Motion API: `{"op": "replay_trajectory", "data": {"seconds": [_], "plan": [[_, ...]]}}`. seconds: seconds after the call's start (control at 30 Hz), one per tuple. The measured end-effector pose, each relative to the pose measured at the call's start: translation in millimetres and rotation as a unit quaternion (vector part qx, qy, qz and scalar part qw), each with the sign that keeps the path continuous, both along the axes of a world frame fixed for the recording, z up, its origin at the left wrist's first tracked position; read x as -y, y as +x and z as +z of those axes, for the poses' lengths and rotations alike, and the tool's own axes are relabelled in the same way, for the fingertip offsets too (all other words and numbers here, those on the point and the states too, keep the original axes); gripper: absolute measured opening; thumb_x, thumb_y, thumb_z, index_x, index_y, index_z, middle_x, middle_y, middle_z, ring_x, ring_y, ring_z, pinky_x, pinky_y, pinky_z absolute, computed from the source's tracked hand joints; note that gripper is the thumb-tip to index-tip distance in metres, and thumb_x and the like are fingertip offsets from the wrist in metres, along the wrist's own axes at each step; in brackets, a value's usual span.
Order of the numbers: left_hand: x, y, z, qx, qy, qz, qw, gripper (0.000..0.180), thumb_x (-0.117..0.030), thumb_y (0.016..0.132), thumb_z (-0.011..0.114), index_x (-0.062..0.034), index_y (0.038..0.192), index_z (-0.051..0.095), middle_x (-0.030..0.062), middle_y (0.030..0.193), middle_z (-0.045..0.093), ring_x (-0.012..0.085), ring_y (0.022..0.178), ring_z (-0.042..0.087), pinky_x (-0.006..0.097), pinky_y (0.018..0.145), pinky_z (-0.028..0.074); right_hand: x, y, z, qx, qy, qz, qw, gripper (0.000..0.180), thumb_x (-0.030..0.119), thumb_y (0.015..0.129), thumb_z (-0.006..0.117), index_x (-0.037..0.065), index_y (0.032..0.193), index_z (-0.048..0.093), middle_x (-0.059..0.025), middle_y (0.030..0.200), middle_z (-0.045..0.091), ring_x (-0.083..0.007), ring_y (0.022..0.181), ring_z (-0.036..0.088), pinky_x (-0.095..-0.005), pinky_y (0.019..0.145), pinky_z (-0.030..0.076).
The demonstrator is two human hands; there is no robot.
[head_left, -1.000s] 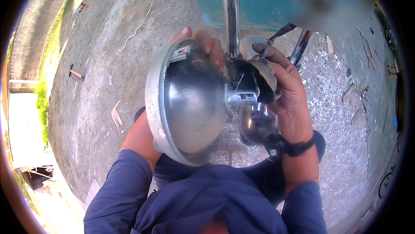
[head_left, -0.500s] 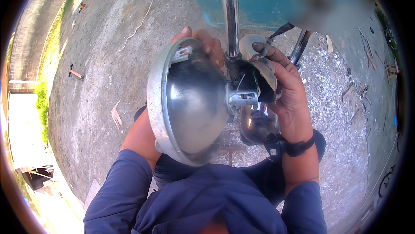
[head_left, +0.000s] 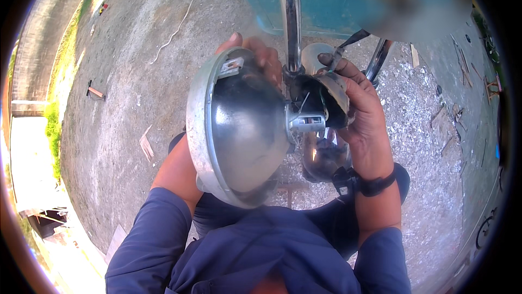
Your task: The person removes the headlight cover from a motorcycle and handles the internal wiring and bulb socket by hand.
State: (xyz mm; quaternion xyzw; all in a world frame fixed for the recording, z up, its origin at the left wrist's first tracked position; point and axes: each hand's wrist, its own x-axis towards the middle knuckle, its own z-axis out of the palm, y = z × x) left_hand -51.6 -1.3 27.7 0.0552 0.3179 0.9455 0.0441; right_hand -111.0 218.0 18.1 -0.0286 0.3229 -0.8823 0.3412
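Observation:
A round headlight (head_left: 247,125) with a pale metal rim is tipped on its side, its dark domed back facing right. My left hand (head_left: 261,55) is wrapped round its far side, fingers bent over the edge; the palm is hidden behind it. A metal bulb socket (head_left: 308,122) juts from the dome's middle. Just right of this socket, my right hand (head_left: 359,95) grips a dark, hollow, cup-shaped cover (head_left: 331,95) with a worn edge, thumb and fingers on its outside. Thin wires show inside the cover's opening. A dark strip (head_left: 353,39) runs up from near my right fingertips.
A chrome tube (head_left: 292,27) stands just beyond the headlight, with another chrome tube (head_left: 379,57) to its right. Past them is a teal panel (head_left: 321,14). A shiny rounded metal part (head_left: 324,158) lies below my right hand. A hammer-like tool (head_left: 95,93) lies on the ground at left.
The headlight has shifted very slightly to the right in my left hand. My right hand keeps its hold on the cover, almost still.

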Motion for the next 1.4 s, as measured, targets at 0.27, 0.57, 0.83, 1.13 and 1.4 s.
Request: {"op": "replay_trajectory", "data": {"seconds": [0.27, 0.57, 0.83, 1.13, 1.4], "plan": [[6.2, -5.8, -10.4, 0.002, -0.007, -0.003, 1.0, 0.059, -0.054, 0.108, 0.031, -0.0065, 0.083, 0.056, 0.0142, 0.073, 0.056, 0.0279, 0.074, 0.063, 0.041, 0.065, 0.057, -0.3, -0.7, -3.6, 0.0, -0.004, 0.0, 1.0, 0.031, 0.003, 0.094, 0.066, -0.007, 0.124, 0.063, -0.0159, 0.109, 0.073, -0.0201, 0.096, 0.073, -0.0321, 0.09, 0.06], [5.4, -5.6, -6.7, -0.026, -0.027, -0.028, 0.999, 0.055, -0.049, 0.11, 0.029, -0.0066, 0.087, 0.054, 0.0119, 0.078, 0.053, 0.0194, 0.08, 0.055, 0.034, 0.071, 0.058, -1.6, -1.2, -0.6, -0.001, -0.011, 0.004, 1.0, 0.03, 0.001, 0.094, 0.064, -0.007, 0.124, 0.064, -0.0152, 0.108, 0.073, -0.0193, 0.096, 0.073, -0.0303, 0.09, 0.059], [4.8, -5.5, -9.5, -0.005, -0.001, -0.018, 1.0, 0.056, -0.051, 0.109, 0.03, -0.0065, 0.085, 0.054, 0.0131, 0.076, 0.054, 0.0247, 0.077, 0.06, 0.039, 0.068, 0.058, -3.2, -3.4, -7.7, -0.009, -0.003, 0.007, 1.0, 0.045, 0.008, 0.091, 0.07, -0.006, 0.132, 0.06, -0.0164, 0.109, 0.074, -0.0222, 0.098, 0.074, -0.0319, 0.091, 0.06], [4.4, -5.5, -7.6, 0.014, 0.012, -0.018, 1.0, 0.056, -0.052, 0.108, 0.031, -0.0066, 0.085, 0.053, 0.0136, 0.076, 0.053, 0.0274, 0.075, 0.062, 0.042, 0.067, 0.057, -3.8, -4.0, -7.2, -0.011, -0.002, 0.01, 1.0, 0.047, 0.008, 0.091, 0.072, -0.006, 0.133, 0.059, -0.0163, 0.109, 0.074, -0.0221, 0.098, 0.074, -0.0318, 0.091, 0.06], [5.9, -5.6, -9.3, 0.01, 0.02, -0.02, 1.0, 0.057, -0.052, 0.108, 0.031, -0.006, 0.084, 0.054, 0.0144, 0.075, 0.055, 0.0285, 0.076, 0.063, 0.043, 0.066, 0.057, 0.0, 0.0, -1.0, -0.005, 0.008, -0.006, 1.0, 0.034, 0.003, 0.095, 0.065, -0.007, 0.127, 0.062, -0.0142, 0.109, 0.073, -0.0172, 0.095, 0.073, -0.0286, 0.089, 0.059]]}}
